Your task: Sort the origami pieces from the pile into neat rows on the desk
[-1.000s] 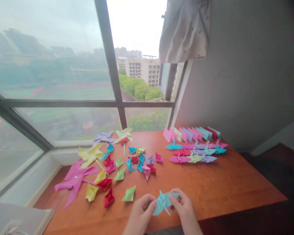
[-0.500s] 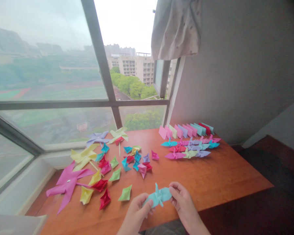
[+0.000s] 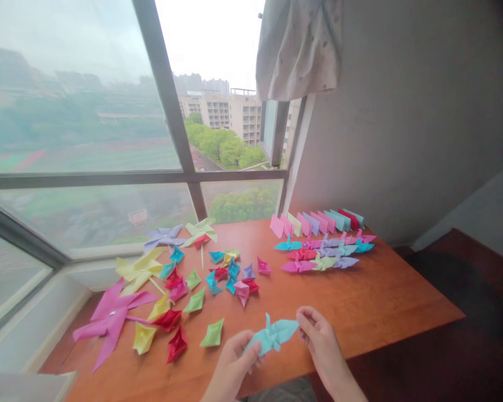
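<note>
A light blue paper crane point(image 3: 273, 335) hangs above the near edge of the wooden table point(image 3: 373, 304). My left hand point(image 3: 233, 365) pinches its left end between thumb and fingers. My right hand point(image 3: 321, 343) is just right of the crane's right tip, fingers curled, apparently off the paper or barely touching it.
Rows of finished paper cranes point(image 3: 324, 254) and folded coloured sheets point(image 3: 316, 221) lie at the back right. Small folded paper pieces point(image 3: 218, 276) and pinwheels, one large pink pinwheel point(image 3: 109, 318), spread over the left half. A window frame point(image 3: 171, 128) and a grey wall point(image 3: 406, 111) border the table.
The view has swung a little left. My right hand has slid off the crane's right wing tip, while my left hand keeps its pinch and the crane now points up to the right.
</note>
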The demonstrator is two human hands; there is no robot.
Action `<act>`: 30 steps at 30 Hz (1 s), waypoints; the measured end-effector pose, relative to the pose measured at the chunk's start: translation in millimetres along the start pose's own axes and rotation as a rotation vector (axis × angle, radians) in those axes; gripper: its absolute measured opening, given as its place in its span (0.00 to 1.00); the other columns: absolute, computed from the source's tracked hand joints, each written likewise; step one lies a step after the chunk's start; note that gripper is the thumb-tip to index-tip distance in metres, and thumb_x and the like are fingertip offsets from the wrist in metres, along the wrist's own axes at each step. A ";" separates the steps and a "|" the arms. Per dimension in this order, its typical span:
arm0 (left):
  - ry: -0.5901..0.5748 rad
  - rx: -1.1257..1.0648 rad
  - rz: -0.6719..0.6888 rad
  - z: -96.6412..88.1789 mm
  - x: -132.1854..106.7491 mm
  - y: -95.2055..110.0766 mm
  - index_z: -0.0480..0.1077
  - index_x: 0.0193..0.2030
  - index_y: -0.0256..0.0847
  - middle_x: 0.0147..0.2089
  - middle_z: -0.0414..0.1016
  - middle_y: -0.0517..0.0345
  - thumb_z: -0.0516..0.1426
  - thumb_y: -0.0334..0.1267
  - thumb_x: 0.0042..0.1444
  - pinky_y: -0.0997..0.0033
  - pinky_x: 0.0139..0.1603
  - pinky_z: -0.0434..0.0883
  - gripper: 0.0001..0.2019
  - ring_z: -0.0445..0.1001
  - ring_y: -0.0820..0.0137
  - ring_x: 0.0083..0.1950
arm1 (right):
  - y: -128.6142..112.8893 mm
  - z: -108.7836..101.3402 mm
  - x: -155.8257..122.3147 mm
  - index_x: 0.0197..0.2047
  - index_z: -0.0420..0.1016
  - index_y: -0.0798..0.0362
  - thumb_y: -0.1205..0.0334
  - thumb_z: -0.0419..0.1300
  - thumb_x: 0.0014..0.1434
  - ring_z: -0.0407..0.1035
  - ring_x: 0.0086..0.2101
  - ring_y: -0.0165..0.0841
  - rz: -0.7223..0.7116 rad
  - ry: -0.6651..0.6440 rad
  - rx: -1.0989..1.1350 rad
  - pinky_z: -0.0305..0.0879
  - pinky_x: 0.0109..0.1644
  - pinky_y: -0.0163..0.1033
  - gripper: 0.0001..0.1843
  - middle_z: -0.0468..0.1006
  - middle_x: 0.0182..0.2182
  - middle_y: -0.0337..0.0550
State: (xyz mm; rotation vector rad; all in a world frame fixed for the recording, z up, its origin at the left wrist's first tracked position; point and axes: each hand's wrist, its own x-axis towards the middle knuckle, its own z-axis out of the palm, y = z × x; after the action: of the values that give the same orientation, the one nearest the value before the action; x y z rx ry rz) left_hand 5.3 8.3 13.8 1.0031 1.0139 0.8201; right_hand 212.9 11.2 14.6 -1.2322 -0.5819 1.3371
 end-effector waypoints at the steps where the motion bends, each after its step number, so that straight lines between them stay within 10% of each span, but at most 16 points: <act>1: 0.010 -0.007 0.001 -0.6 -0.1 -0.3 0.69 0.26 0.37 0.22 0.72 0.60 0.63 0.65 0.44 0.79 0.22 0.56 0.28 0.64 0.76 0.22 | 0.7 -0.9 0.0 0.33 0.76 0.53 0.47 0.72 0.44 0.61 0.23 0.26 0.001 0.002 0.006 0.60 0.25 0.30 0.20 0.71 0.23 0.35; 12: 0.134 -0.026 0.039 2.6 1.0 -7.6 0.66 0.24 0.38 0.19 0.67 0.63 0.63 0.64 0.44 0.78 0.22 0.51 0.28 0.59 0.78 0.20 | 7.3 -7.2 3.6 0.36 0.77 0.52 0.44 0.69 0.47 0.64 0.24 0.29 -0.020 0.034 -0.071 0.61 0.26 0.32 0.21 0.73 0.25 0.37; 18: 0.231 0.022 0.048 5.8 9.9 -2.4 0.66 0.23 0.39 0.19 0.64 0.64 0.62 0.68 0.41 0.77 0.22 0.53 0.30 0.59 0.75 0.22 | 3.4 -3.3 -6.4 0.36 0.79 0.51 0.39 0.64 0.49 0.71 0.30 0.36 -0.275 0.177 -0.397 0.68 0.35 0.36 0.24 0.78 0.30 0.44; 24: 0.256 0.084 0.119 18.1 11.6 11.3 0.67 0.23 0.38 0.21 0.65 0.62 0.61 0.65 0.45 0.75 0.27 0.59 0.28 0.61 0.73 0.25 | 4.4 21.5 -27.6 0.31 0.80 0.48 0.45 0.62 0.56 0.71 0.29 0.35 -0.380 -0.124 -0.613 0.67 0.35 0.35 0.15 0.77 0.27 0.42; 30: 0.136 0.163 0.152 26.7 13.4 12.2 0.67 0.25 0.38 0.24 0.67 0.60 0.58 0.64 0.50 0.74 0.31 0.62 0.27 0.64 0.70 0.28 | 10.4 22.0 -22.8 0.32 0.81 0.50 0.46 0.60 0.58 0.72 0.29 0.36 -0.413 -0.025 -0.612 0.69 0.33 0.36 0.16 0.79 0.28 0.44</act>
State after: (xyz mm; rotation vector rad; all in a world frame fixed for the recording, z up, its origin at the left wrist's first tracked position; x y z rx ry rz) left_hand 33.7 17.0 26.6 1.1868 1.1449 0.9523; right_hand 184.1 -4.9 19.6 -1.4716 -1.2517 0.8446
